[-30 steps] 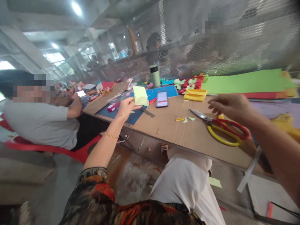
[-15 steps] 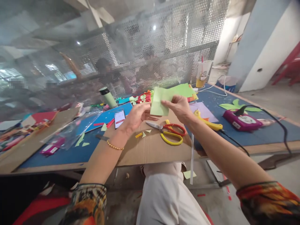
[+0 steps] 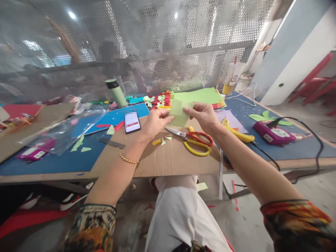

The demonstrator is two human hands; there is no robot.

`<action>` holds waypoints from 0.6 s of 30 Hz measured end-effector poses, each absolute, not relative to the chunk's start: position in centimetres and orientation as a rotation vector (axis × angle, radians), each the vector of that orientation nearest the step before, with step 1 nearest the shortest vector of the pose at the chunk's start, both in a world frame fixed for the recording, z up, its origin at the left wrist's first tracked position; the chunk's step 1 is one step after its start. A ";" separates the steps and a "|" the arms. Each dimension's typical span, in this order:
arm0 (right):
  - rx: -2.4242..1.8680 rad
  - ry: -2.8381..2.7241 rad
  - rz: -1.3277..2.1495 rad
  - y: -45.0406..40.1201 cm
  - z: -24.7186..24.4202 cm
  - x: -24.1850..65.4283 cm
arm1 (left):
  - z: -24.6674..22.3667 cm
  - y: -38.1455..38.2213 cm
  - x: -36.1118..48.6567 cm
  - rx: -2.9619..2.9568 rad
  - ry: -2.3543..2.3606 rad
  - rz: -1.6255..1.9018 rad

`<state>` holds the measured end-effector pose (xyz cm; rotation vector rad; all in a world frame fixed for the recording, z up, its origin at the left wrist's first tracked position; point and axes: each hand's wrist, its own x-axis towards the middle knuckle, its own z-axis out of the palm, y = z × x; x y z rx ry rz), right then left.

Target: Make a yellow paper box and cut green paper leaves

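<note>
Head view, light-green paper [image 3: 179, 115]: is hovering beyond the scissors [image 3: 183, 134].
Left hand [image 3: 156, 122]: is pinching its left edge.
Right hand [image 3: 204, 113]: is pinching its upper right.
Tear risk: uneven pulling could be creasing the thin sheet.
Smartphone [image 3: 132, 122]: is lying left of the scissors, text blurred.
Drink cup [image 3: 232, 78]: is standing beyond them, rightward, print unreadable.

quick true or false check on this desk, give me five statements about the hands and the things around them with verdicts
1. The left hand and right hand both hold pale green paper. True.
2. The scissors are in the right hand. False: the scissors lie on the cardboard.
3. A gold beaded bracelet is worn on the left arm. True.
4. The phone lies screen down. False: the phone's screen faces up.
5. The drink cup has a red straw. True.
</note>
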<state>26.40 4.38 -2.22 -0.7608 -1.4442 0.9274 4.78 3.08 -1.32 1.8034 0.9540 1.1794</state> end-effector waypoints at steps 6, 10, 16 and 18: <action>-0.815 -1.501 0.927 4.2 -2.3 26.7 | -1.0 2.7 5.1 1.824 1.044 1.160; -0.815 -1.498 1.003 4.4 -2.7 26.5 | -1.1 2.6 5.4 1.730 0.913 1.185; -0.844 -1.546 1.032 4.1 -2.9 26.2 | -2.1 3.4 5.7 1.773 0.859 1.290; -0.849 -1.587 1.030 4.0 -2.8 26.2 | -2.4 3.6 5.8 1.840 0.874 1.304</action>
